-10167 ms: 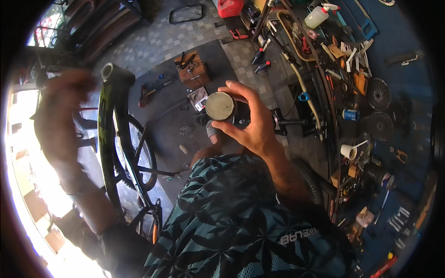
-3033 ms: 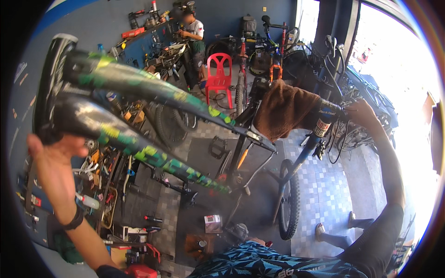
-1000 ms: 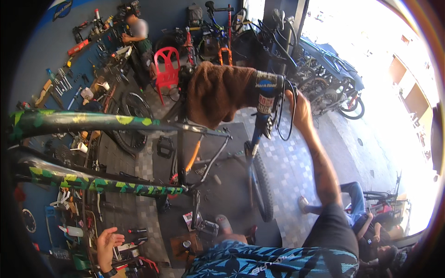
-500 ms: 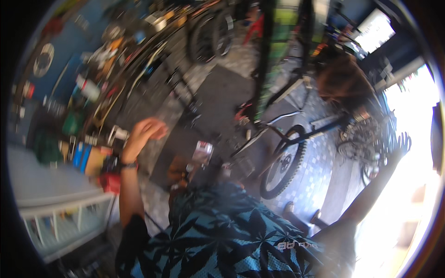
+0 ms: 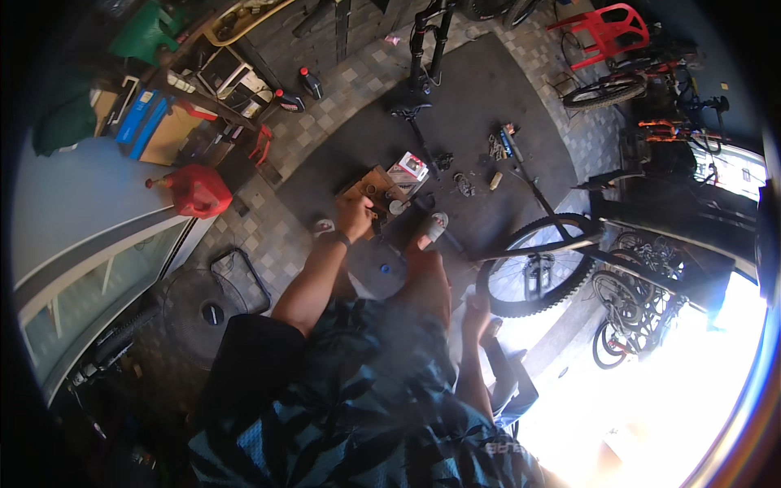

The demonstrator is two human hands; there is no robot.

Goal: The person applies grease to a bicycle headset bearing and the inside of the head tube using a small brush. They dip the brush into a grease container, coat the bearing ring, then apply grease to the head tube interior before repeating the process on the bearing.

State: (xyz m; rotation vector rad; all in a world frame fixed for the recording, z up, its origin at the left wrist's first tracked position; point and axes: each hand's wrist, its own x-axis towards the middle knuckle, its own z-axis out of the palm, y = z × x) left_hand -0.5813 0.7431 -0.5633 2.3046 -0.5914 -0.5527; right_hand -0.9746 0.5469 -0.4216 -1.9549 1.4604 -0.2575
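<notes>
Brown wood near the centre of the frame: a low box (image 5: 381, 177) on the dark mat (image 5: 325, 175), apparently serving as a small table, so as to keep loose parts off the floor. On top, a dark ring (image 5: 370, 189) and, toward the right edge, a round silvery piece (image 5: 396, 207), too small to name with confidence. Just above and to the right, a white-and-red carton (image 5: 411, 167), perhaps placed there for easy reach. Over the lower left part of the wood, the left hand (image 5: 355, 218), with fingers curled and turned downward; cannot tell about anything pinched inside (knuckles and back of the hand in the way). Lower and to the right, the right hand (image 5: 476, 317), close by the knobbly tyre (image 5: 530, 310), with fingers seemingly bent, perhaps low for balance in the stoop; cannot tell a bare curl from a grip, nor contact with the rubber from a slight gap. Across the frame between both hands, a sandalled foot (image 5: 435, 228), planted near the box, probably to steady the reach. Farther right on the mat, a small tan piece (image 5: 495, 180), well apart from the box.
</notes>
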